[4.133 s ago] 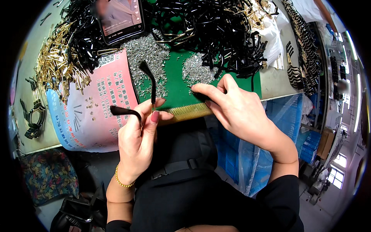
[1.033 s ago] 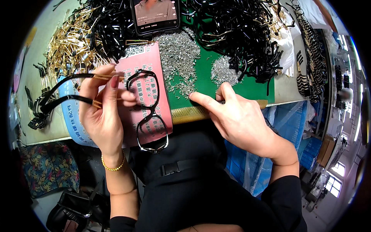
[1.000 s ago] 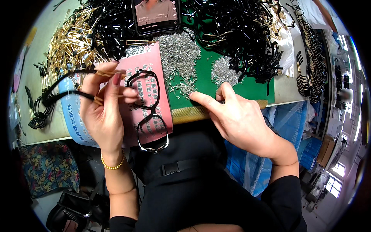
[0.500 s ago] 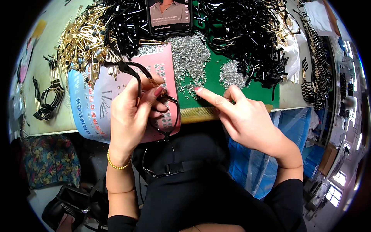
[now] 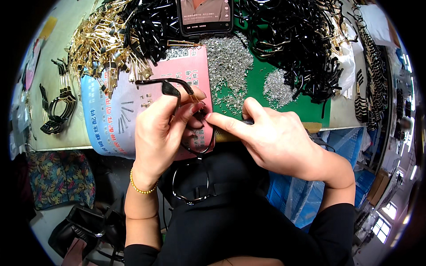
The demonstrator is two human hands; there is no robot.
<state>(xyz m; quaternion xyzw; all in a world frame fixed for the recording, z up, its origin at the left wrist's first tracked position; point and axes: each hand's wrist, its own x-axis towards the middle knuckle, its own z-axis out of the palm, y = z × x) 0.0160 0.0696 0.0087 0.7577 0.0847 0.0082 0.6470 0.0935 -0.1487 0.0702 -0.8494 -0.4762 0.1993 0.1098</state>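
Note:
My left hand grips a black eyeglass frame near its hinge, over the table's front edge. One black temple arm sticks up and left from the fingers, and the lens rims hang down over my lap. My right hand is close beside it, index finger pointing left and touching the frame at the hinge, with a small dark tool or part partly hidden under the fingers. Below both hands lies a pink and blue printed sheet.
A green mat holds two heaps of small silver screws. Piles of black frame parts and gold metal parts fill the back of the table. A phone stands at the back; finished black pieces lie left.
My left hand has brought the black frame from the left side to the middle, and my right hand has come over from the mat to meet it at the hinge.

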